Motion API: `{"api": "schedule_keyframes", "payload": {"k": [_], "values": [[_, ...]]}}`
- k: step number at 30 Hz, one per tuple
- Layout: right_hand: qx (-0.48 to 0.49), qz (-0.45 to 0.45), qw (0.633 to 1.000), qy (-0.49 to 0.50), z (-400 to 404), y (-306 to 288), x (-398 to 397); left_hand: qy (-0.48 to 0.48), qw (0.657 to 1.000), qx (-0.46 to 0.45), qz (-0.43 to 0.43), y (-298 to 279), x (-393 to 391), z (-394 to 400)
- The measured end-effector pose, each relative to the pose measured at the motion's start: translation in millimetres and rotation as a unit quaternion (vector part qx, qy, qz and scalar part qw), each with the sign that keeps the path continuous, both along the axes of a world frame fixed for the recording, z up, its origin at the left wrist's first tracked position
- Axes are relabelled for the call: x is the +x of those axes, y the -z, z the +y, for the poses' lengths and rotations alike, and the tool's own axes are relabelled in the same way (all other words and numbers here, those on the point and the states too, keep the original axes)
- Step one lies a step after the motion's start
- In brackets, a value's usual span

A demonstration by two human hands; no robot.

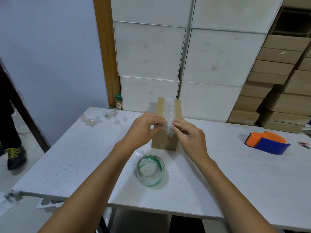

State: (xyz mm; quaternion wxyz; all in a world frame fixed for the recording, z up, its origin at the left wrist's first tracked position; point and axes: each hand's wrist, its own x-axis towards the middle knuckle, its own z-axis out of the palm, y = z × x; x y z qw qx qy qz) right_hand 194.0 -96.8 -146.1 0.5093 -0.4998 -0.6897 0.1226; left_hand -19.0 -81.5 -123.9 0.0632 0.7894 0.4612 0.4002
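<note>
A small brown cardboard box lies on the white table with a strip of clear tape running down its middle. Both hands are over its near end. My left hand and my right hand pinch the crumpled loose end of the tape between their fingertips. A roll of clear tape with green print lies flat on the table just in front of the box.
An orange and blue tape dispenser sits at the right. Crumpled tape scraps litter the far left corner. White boxes and brown cartons are stacked behind. A spice jar stands by the wall. A person's shoe is at the left.
</note>
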Motion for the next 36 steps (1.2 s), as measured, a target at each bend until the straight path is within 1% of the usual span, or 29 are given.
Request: {"api": "schedule_keyframes", "payload": {"k": [3, 6, 9, 10, 12, 14, 16, 18, 21, 24, 27, 29, 32, 36], "values": [[-0.005, -0.003, 1.000, 0.004, 0.2, -3.3, -1.4, -0.003, 1.000, 0.001, -0.013, 1.4, 1.4, -0.1], [-0.007, -0.014, 1.000, 0.001, -3.3, -7.3, -1.8, 0.007, 0.999, -0.028, -0.031, 1.7, 2.2, -3.0], [0.009, -0.070, 0.997, 0.004, -8.1, -10.3, -1.8, 0.037, 0.991, -0.085, -0.100, -2.3, -3.1, -7.9], [0.010, -0.092, 0.996, 0.004, -9.5, -11.3, -1.8, 0.037, 0.987, -0.090, -0.127, -4.7, -6.3, -10.0], [0.022, -0.120, 0.993, 0.010, -12.4, -13.3, -4.0, 0.008, 0.979, -0.101, -0.177, -10.2, -16.2, -14.5], [0.066, -0.116, 0.991, 0.022, -15.7, -16.5, -8.7, -0.021, 0.971, -0.141, -0.194, -12.7, -30.0, -19.1], [0.126, -0.099, 0.987, 0.031, -21.0, -19.9, -15.7, -0.014, 0.970, -0.200, -0.140, -6.1, -45.6, -23.6], [0.176, -0.086, 0.980, 0.034, -28.1, -23.0, -24.1, 0.013, 0.966, -0.253, -0.052, 6.8, -59.1, -26.8], [0.196, -0.079, 0.977, 0.018, -36.1, -22.9, -37.1, 0.023, 0.950, -0.307, 0.060, 20.0, -69.5, -31.4], [0.173, -0.087, 0.981, -0.005, -39.6, -15.9, -47.2, 0.031, 0.934, -0.324, 0.144, 30.2, -69.6, -33.4], [0.142, -0.100, 0.984, -0.031, -42.5, -3.4, -54.2, 0.018, 0.945, -0.279, 0.169, 40.1, -70.2, -31.2], [0.115, -0.104, 0.987, -0.044, -44.8, 5.4, -57.8, 0.009, 0.956, -0.246, 0.157, 43.4, -71.3, -30.3], [0.053, -0.113, 0.990, -0.059, -47.2, 14.3, -61.8, 0.013, 0.964, -0.244, 0.110, 44.2, -74.3, -32.6], [-0.093, -0.127, 0.984, -0.084, -49.7, 15.7, -67.7, 0.007, 0.968, -0.240, 0.071, 43.0, -78.1, -36.1]]}}
